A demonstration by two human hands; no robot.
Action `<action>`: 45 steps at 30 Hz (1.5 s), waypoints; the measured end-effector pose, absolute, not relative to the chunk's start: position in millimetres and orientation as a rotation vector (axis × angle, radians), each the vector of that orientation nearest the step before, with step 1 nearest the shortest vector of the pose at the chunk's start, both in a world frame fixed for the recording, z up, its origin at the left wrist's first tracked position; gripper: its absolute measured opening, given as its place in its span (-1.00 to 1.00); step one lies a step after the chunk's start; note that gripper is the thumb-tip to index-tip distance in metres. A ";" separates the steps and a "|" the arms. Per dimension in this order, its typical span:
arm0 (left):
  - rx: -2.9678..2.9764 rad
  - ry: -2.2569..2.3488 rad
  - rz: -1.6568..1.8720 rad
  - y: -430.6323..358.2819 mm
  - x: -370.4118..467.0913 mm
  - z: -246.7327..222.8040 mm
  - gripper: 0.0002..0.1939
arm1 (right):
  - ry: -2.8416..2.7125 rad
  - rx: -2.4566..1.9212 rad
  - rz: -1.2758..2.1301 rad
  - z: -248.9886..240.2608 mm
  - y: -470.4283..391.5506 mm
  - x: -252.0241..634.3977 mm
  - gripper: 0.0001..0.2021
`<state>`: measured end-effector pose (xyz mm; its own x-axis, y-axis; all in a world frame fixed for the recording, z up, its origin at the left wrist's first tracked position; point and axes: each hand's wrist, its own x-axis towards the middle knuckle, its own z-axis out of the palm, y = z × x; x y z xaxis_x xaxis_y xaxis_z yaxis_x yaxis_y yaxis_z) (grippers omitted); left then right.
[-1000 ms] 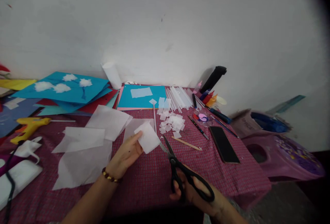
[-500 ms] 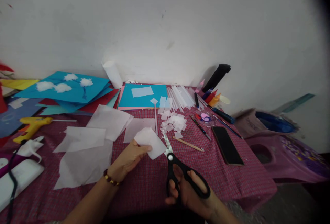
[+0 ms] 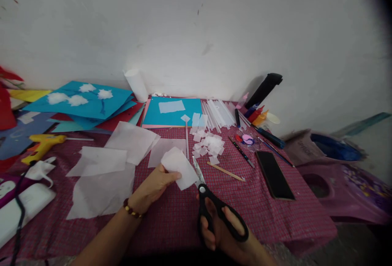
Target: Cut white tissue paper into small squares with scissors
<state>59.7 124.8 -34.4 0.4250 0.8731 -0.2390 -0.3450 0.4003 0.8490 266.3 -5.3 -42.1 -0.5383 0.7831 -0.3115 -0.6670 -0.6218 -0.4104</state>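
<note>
Between the thumb and fingers of my left hand (image 3: pixel 157 185) is a piece of thin white paper (image 3: pixel 180 169), held by its left side above the tablecloth. My right hand (image 3: pixel 225 227) grips a pair of black-handled scissors (image 3: pixel 202 194), fingers through the loops. The blades point up and away, close along the paper's right edge; whether they touch it I cannot tell. Just beyond lies a heap of small cut white paper squares (image 3: pixel 211 144). Larger thin white sheets (image 3: pixel 101 192) spread out to the left of my left hand.
A yellow glue gun (image 3: pixel 44 145) rests at the left, near a white box-like device (image 3: pixel 26 209). Blue sheets with white tufts (image 3: pixel 119 105) are stacked behind. Glue sticks (image 3: pixel 219 113), a wooden stick (image 3: pixel 226 171), a brush (image 3: pixel 241 151) and a phone (image 3: pixel 275 175) lie right. A pink stool (image 3: pixel 333 188) stands beyond the table edge.
The view has shifted slightly, so the table items sit a little further right. Both hands keep their hold on the paper and scissors; the scissor handles appear slightly closer together.
</note>
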 end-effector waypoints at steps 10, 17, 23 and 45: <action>0.903 0.642 0.694 117.8 61.4 -37.8 -0.63 | -0.271 -0.471 2.193 -41.6 1.3 260.0 -0.53; 0.919 0.692 0.646 116.0 62.2 -39.5 -0.54 | -0.268 -0.610 2.124 -47.4 -0.1 257.1 -0.45; 0.941 0.718 0.639 118.1 61.8 -39.1 -0.50 | -0.346 -0.764 2.017 -53.3 -3.9 257.5 -0.52; 0.609 0.873 0.813 122.6 62.3 -40.8 -0.48 | -0.284 -0.538 2.126 -56.1 -0.2 256.8 -0.53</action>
<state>62.3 122.6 -40.8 0.3887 0.8190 -0.4221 -0.3624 0.5571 0.7472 256.8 -0.2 -56.1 -0.5030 0.8207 -0.2710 -0.7210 -0.5714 -0.3921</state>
